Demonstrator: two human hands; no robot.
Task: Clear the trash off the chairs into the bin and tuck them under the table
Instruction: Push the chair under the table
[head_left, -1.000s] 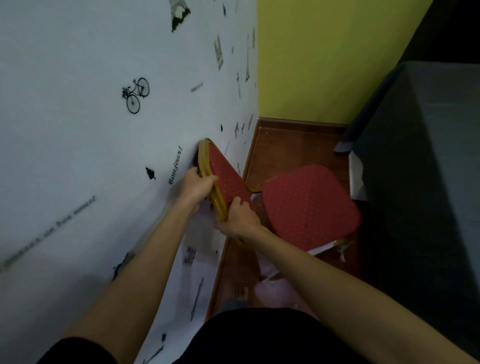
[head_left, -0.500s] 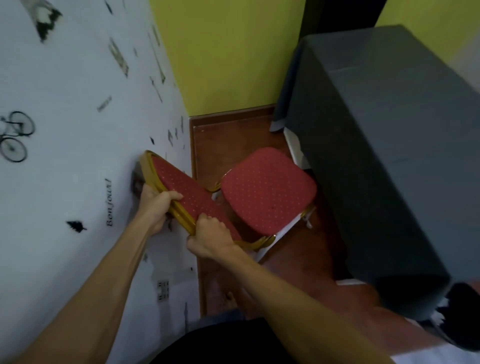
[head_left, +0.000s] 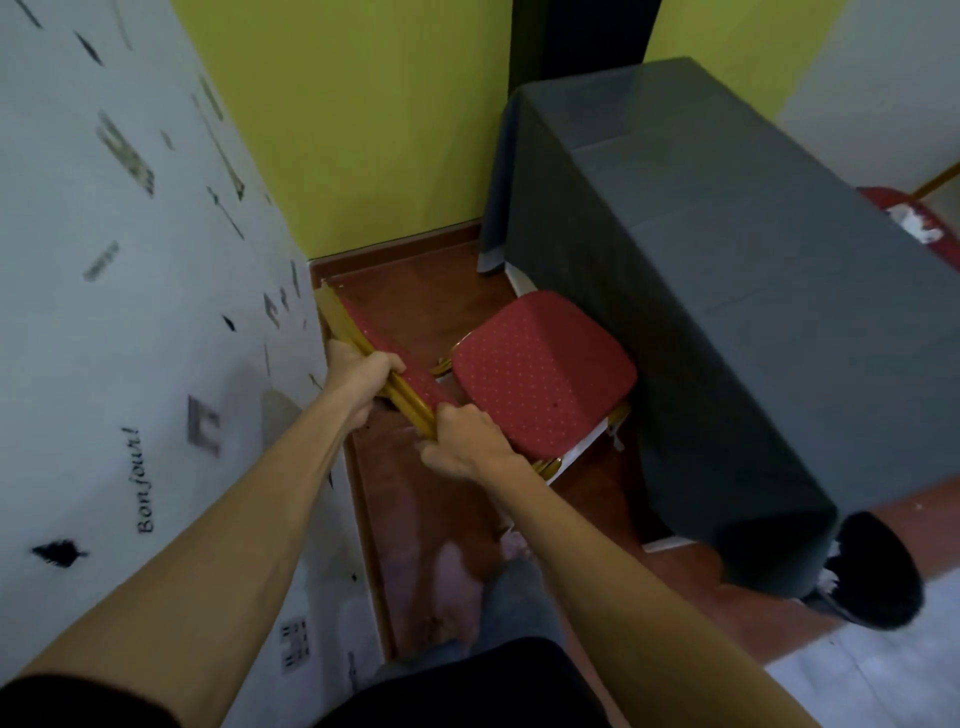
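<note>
A red dotted chair (head_left: 540, 371) with a gold frame stands between the white wall and the table (head_left: 727, 291), which is draped in a grey cloth. Its seat is bare and its front edge touches the cloth. My left hand (head_left: 358, 379) grips the top rail of the chair's backrest (head_left: 374, 343) near the wall. My right hand (head_left: 457, 441) grips the same gold rail lower down, closer to me. A second red chair (head_left: 914, 218) with white trash on its seat shows beyond the table at the far right. A black bin bag (head_left: 872, 577) sits by the table's near corner.
The white wall with black stickers (head_left: 130, 312) runs close along the left. A yellow wall (head_left: 363, 130) closes the far end. The brown floor strip (head_left: 415, 519) between wall and table is narrow. My feet and legs are below.
The view has swung right, bringing more of the table, the bin bag and the far chair into sight. The chair has moved closer to the table, with both hands still on its backrest.
</note>
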